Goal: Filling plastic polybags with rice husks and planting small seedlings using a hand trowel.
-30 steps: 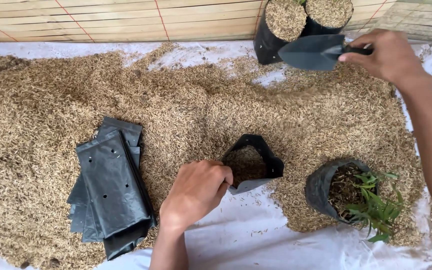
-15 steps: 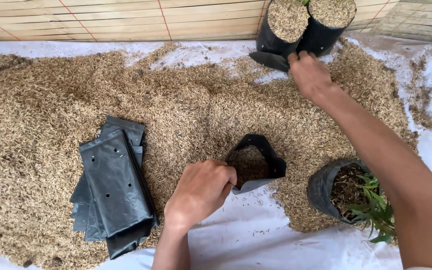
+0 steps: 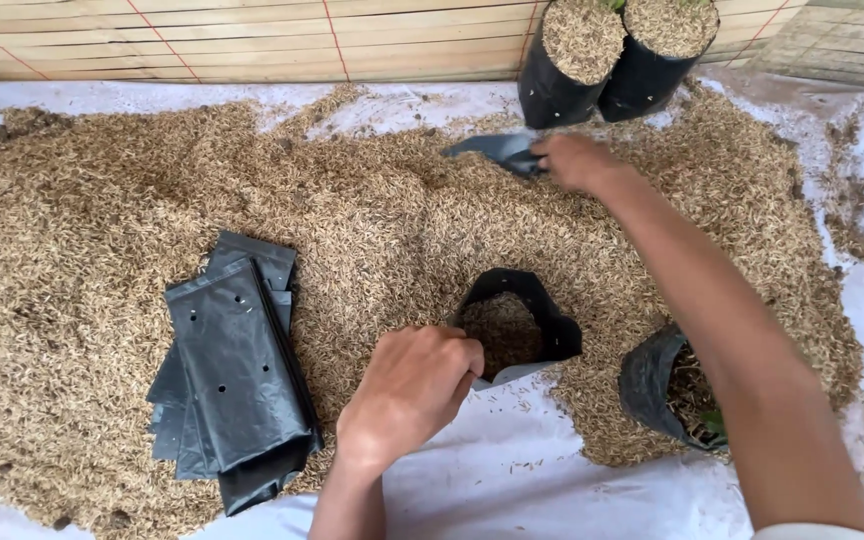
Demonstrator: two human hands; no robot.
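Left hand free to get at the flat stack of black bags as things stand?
Probably not right away: the left hand grips the open black bag. The flat bag stack lies beside it on the husks, nothing between.

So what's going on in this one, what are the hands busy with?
A person works over a wide heap of rice husks spread on a white sheet. The left hand grips the rim of an open black grow bag that is partly filled with husks. The right hand holds a dark scoop low against the heap. Flat empty bags lie stacked to the left; two filled bags stand at the back.
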